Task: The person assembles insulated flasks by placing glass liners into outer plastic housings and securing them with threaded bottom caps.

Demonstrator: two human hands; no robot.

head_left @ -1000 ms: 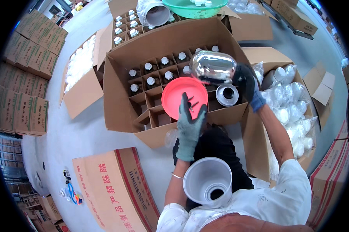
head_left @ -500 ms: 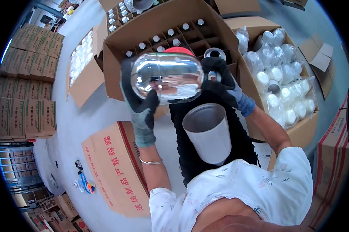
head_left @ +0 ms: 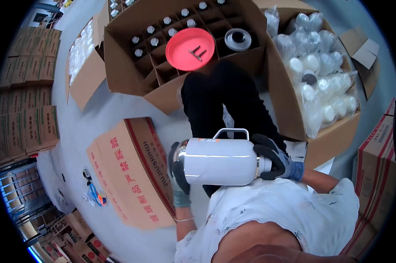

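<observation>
A white jug with a handle (head_left: 220,161) lies sideways close to my chest, its shiny steel inner flask poking out at the left end. My left hand (head_left: 178,175), in a grey glove, grips that steel end. My right hand (head_left: 274,158), in a black and blue glove, grips the jug's other end. Ahead, a red round lid (head_left: 190,49) rests on the divided cardboard box (head_left: 123,70), with a silver ring part (head_left: 238,39) beside it.
Several capped flasks stand in the divided box's cells. A box (head_left: 314,144) of plastic-wrapped white parts sits to the right. A closed printed carton (head_left: 132,171) lies at my left. Small blue tools (head_left: 94,195) lie on the grey floor. Stacked cartons line the left wall.
The steel flask that I held up near my face is now inside the white jug. Both hands have come down to my chest with it, turned sideways.
</observation>
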